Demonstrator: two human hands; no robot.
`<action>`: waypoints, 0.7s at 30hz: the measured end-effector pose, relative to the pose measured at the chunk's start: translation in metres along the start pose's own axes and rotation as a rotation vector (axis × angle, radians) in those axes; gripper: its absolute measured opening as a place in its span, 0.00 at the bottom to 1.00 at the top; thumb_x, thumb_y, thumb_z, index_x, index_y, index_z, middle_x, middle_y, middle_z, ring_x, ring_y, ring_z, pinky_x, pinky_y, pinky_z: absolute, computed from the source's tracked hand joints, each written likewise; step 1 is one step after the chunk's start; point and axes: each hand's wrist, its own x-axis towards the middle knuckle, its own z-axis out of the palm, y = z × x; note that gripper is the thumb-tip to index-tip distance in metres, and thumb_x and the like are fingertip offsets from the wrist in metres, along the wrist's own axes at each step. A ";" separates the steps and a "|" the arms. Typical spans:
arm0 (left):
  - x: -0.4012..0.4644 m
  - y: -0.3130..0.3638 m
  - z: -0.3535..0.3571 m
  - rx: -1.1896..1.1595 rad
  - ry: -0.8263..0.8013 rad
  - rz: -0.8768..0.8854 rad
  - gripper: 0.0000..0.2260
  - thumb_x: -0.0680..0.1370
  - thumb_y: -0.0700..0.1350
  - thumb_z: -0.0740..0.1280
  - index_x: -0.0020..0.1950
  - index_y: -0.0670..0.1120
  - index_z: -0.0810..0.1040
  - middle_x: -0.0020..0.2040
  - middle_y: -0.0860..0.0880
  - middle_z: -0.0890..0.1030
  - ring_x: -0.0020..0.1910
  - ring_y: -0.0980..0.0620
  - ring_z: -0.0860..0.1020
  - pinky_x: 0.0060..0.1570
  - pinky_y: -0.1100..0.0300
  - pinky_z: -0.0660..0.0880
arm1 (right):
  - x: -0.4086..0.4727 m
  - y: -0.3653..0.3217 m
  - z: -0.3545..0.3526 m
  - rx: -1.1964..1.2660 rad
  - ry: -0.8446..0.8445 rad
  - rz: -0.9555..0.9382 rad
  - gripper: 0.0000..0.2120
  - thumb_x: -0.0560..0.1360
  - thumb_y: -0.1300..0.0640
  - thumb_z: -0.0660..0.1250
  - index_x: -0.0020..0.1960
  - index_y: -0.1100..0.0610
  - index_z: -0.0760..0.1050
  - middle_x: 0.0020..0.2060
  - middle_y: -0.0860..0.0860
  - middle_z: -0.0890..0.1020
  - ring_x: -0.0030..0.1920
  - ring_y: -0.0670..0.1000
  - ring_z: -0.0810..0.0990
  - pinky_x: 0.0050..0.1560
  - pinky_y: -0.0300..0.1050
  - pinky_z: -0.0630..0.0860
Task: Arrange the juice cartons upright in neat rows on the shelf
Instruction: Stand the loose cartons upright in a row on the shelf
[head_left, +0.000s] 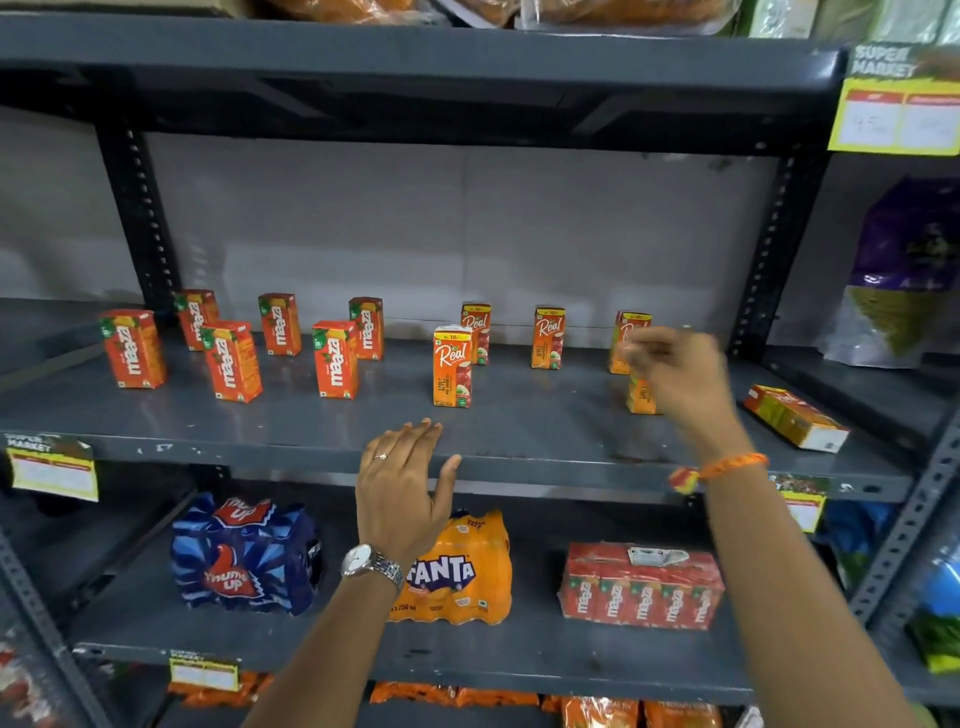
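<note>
Several red Maaza cartons (335, 359) stand upright in two loose rows on the left of the grey shelf (519, 441). Orange Real cartons stand to the right: three at the back (548, 338) and one in front (452, 366). Another front Real carton (641, 399) stands upright, its top hidden behind my right hand (675, 374). That hand is blurred and hovers over it with fingers curled. One Real carton (795, 415) lies flat at the shelf's right end. My left hand (402, 483) rests open on the shelf's front edge.
Below are a blue Thums Up pack (244, 556), an orange Fanta pack (462, 571) and a wrapped Maaza multipack (641, 587). Perforated uprights (769, 249) bound the shelf bay. A purple bag (904, 270) stands in the bay to the right.
</note>
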 end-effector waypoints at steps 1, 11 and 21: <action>0.000 0.003 0.000 0.005 0.005 -0.020 0.23 0.80 0.58 0.58 0.63 0.45 0.81 0.62 0.47 0.82 0.62 0.46 0.80 0.66 0.48 0.70 | 0.003 0.009 -0.024 -0.110 0.102 -0.008 0.11 0.76 0.58 0.71 0.57 0.61 0.83 0.49 0.54 0.85 0.47 0.50 0.83 0.50 0.36 0.79; -0.004 0.014 0.007 0.062 0.009 0.039 0.22 0.81 0.55 0.56 0.69 0.45 0.76 0.63 0.46 0.81 0.63 0.46 0.78 0.67 0.50 0.66 | 0.016 0.086 -0.111 -0.864 0.278 0.438 0.26 0.79 0.53 0.61 0.70 0.70 0.69 0.70 0.69 0.69 0.71 0.70 0.65 0.69 0.61 0.65; -0.008 0.011 0.008 0.056 -0.029 0.054 0.23 0.81 0.56 0.55 0.71 0.45 0.73 0.65 0.46 0.80 0.65 0.46 0.76 0.71 0.51 0.63 | 0.018 0.089 -0.116 -0.772 0.184 0.566 0.29 0.76 0.47 0.62 0.69 0.66 0.72 0.70 0.67 0.71 0.71 0.69 0.67 0.71 0.60 0.64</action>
